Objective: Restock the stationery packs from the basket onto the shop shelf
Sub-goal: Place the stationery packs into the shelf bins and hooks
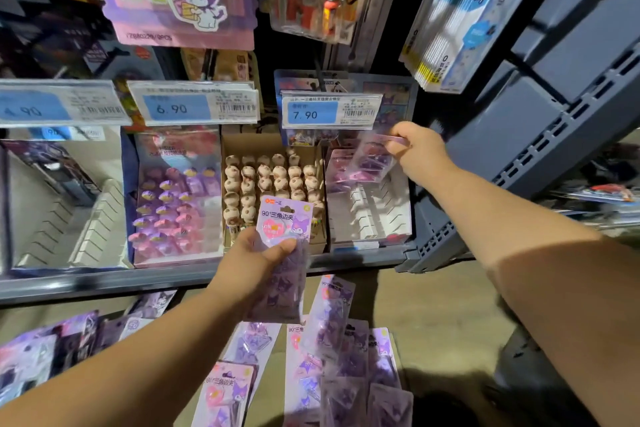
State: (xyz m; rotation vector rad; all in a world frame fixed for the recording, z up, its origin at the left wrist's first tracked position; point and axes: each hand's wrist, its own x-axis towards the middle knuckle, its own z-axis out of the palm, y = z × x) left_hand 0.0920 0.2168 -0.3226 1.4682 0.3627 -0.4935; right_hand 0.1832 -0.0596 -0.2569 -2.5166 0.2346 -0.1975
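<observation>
Because each pack is a printed card under a clear blister, it is judged light, fairly stiff along the card and slippery on the plastic face. Take hold at the card edge or header, not on the blister, which may dent.

One pack (282,229) stands upright in the left hand (258,262), in front of the shelf (104,282). The thumb lies across its front and the fingers curl behind it. A second pack (372,158) hangs tilted from the right hand (415,149), whose fingers pinch its top edge. It is above the right bin (370,218), just below the 7.90 tag (330,111).

The right bin holds a few similar packs at its back left. The rest of it shows white dividers. The cardboard box (242,140) beside it is filled with upright figure-topped pens (273,177). The next display box (176,146) to the left holds rows of purple and pink items.

Loose packs (332,340) lie overlapping on a brown surface below the shelf. No basket wall can be made out around them.
</observation>
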